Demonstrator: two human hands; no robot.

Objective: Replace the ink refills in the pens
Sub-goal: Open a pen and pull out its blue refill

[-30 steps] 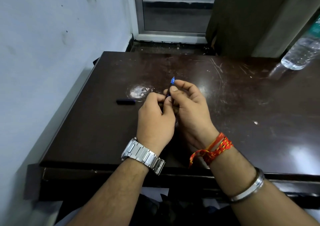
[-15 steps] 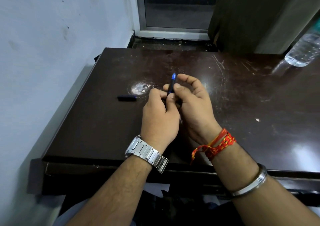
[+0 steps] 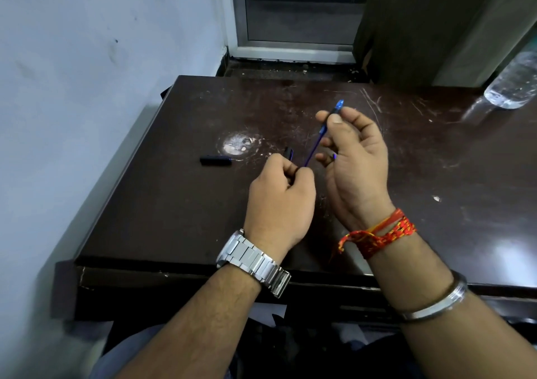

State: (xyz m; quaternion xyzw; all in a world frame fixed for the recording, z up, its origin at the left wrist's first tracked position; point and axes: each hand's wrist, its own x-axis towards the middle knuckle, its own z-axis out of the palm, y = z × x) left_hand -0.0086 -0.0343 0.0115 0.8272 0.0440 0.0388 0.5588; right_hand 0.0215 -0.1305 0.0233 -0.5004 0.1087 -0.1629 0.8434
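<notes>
Finding: your right hand pinches, between thumb and forefinger, the blue nose cone at the upper end of the thin blue plastic ink refill. The refill slants down and leftward, above the dark brown wooden table, to the knuckles of your left hand. That hand is curled round the dark pen barrel, whose open end shows above the fingers. Whether the refill's tail sits inside the barrel cannot be told. A short dark pen cap lies on the table, left of both hands. A clear plastic water bottle stands at the far right, well apart.

Assessment of handling: the refill is judged very light, narrow and springy. It would likely bow or kink if pushed from its far end. The tube looks smooth, so it is probably slippery.

Recommendation: keep your pinch at the nose cone, the thicker and firmer part. If you must steer the tube, take it close to whichever end you are guiding. Keep fingertips off the writing point, since ink may smear. Hold the barrel steady and in line.
</notes>
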